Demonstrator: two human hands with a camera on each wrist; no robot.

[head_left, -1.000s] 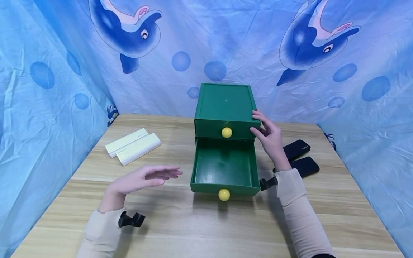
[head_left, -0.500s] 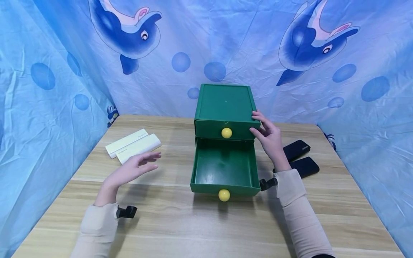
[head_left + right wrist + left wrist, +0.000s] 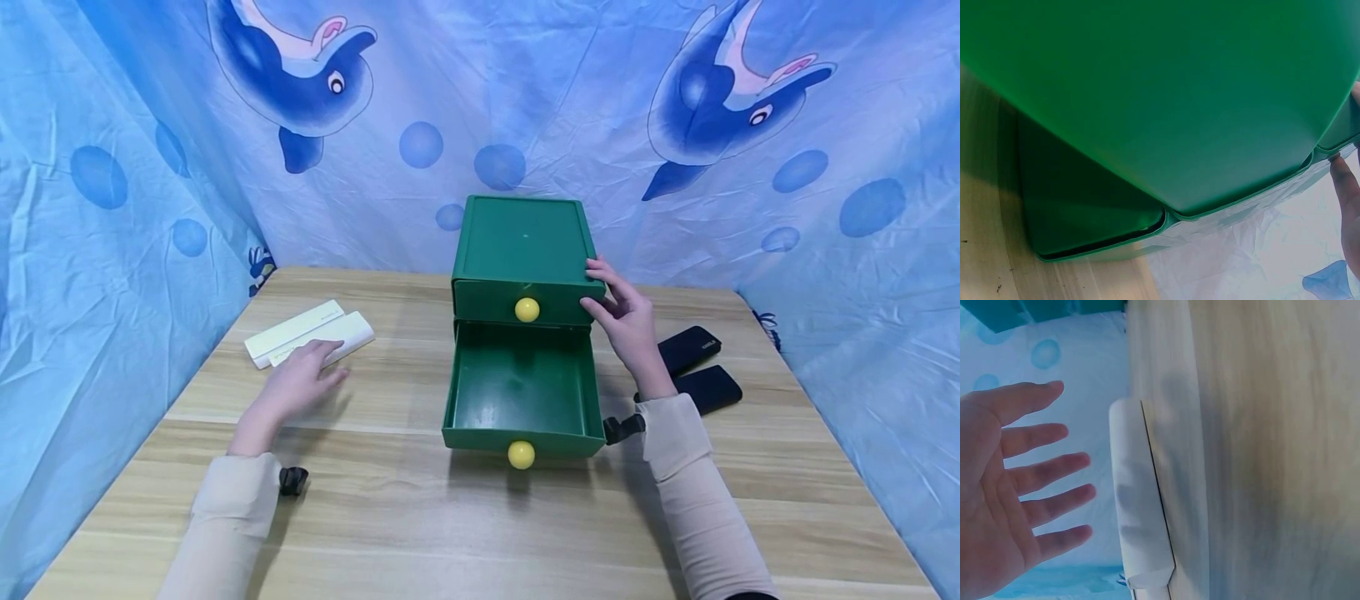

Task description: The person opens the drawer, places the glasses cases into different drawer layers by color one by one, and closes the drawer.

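Note:
My left hand (image 3: 292, 387) hovers by the near edge of a white power bank-like slab (image 3: 356, 329), its fingertips overlapping it in the head view. In the left wrist view the fingers (image 3: 1054, 464) are spread and relaxed, apart from that slab (image 3: 1138, 487). A second white slab (image 3: 292, 331) lies against it. My right hand (image 3: 628, 325) holds the upper right front corner of a green drawer cabinet (image 3: 525, 237), thumb on the front. The cabinet's lower drawer (image 3: 472, 437) is pulled out, its inside bare. The upper drawer (image 3: 487, 300) is in.
Two black slabs, a far one (image 3: 686, 348) and a near one (image 3: 712, 388), lie right of the cabinet, partly behind my right arm. Yellow knobs stick out from both drawers. A blue dolphin-print cloth (image 3: 570, 100) surrounds the wooden table (image 3: 420, 533).
My left hand has moved left, away from the open drawer, and lowered toward the white slabs, turning palm down. The right hand and cabinet have stayed in place.

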